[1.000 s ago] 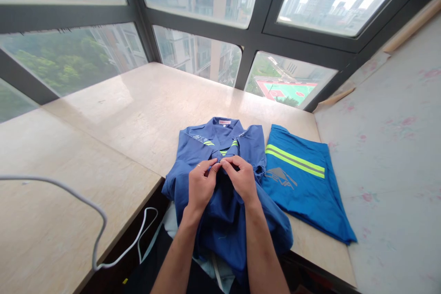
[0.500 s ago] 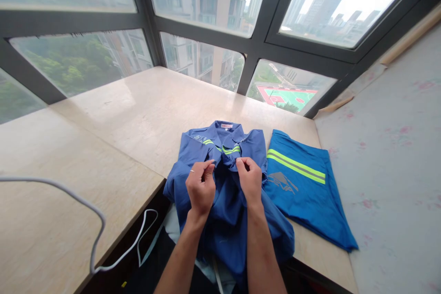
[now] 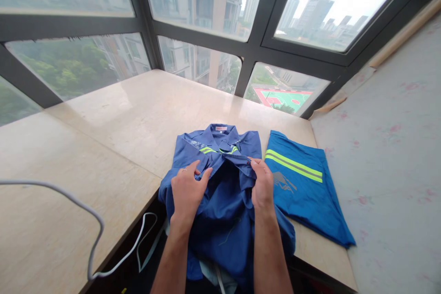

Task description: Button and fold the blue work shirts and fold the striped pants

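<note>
A blue work shirt [image 3: 220, 211] with a collar and yellow-green reflective stripes lies spread on the ledge, its lower part draping over the front edge. My right hand [image 3: 263, 186] pinches a front edge of the shirt between thumb and fingers, lifting it to the right. My left hand [image 3: 188, 191] rests over the left front of the shirt, thumb and index finger apart, with nothing visibly gripped. The shirt's front gapes between the two hands. A pale label shows inside the collar. A loose thread hangs on the lower cloth.
Folded brighter blue trousers [image 3: 296, 188] with a reflective band lie at the right, beside the papered wall [image 3: 386, 165]. A white cable [image 3: 98, 220] loops across the left front. The pale ledge [image 3: 113, 115] runs back to the framed windows [image 3: 203, 62].
My left hand has let go of the shirt's front edge and opened, moving slightly left. My right hand has drawn its edge to the right, and the view has shifted a little.
</note>
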Demonstrator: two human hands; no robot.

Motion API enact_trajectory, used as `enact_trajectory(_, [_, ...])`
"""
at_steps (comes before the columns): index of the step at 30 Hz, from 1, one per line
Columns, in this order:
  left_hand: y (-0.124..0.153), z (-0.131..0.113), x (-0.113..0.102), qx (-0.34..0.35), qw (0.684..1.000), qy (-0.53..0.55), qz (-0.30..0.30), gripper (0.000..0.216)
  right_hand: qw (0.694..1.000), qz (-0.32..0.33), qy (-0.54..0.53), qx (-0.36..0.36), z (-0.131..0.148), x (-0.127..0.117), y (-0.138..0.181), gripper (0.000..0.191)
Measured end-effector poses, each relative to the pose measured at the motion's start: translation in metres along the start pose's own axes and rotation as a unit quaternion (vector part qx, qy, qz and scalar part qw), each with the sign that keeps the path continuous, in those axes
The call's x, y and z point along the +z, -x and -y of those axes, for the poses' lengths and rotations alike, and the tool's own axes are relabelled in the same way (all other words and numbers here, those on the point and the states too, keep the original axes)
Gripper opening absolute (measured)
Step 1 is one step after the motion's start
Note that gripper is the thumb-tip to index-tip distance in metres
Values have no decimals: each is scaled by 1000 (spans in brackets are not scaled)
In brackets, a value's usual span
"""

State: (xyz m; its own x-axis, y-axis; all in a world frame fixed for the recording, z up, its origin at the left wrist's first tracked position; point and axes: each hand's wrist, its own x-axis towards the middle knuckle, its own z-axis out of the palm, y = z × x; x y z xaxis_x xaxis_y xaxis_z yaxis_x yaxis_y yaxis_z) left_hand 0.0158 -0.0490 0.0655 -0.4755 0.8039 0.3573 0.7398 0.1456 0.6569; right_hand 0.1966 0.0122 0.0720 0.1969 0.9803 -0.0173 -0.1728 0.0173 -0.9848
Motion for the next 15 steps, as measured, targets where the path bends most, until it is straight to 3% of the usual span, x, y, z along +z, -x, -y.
enact_trajectory(5, [-1, -13, 21, 134, 990, 51, -7, 50, 994, 107, -10, -7, 13, 2, 10, 16])
enact_trajectory(10, [-14, -17, 44, 151, 983, 103, -8, 39, 982, 182, -46, 9, 26, 3, 20, 15])
enact_trajectory(13, [-21, -19, 45, 141, 983, 117, -12, 27, 984, 160, -72, 17, 28, 0, 19, 18])
enact_trajectory(15, [-22, -22, 39, 146, 982, 120, -18, 23, 991, 87, -102, 17, 23, -3, 12, 18])
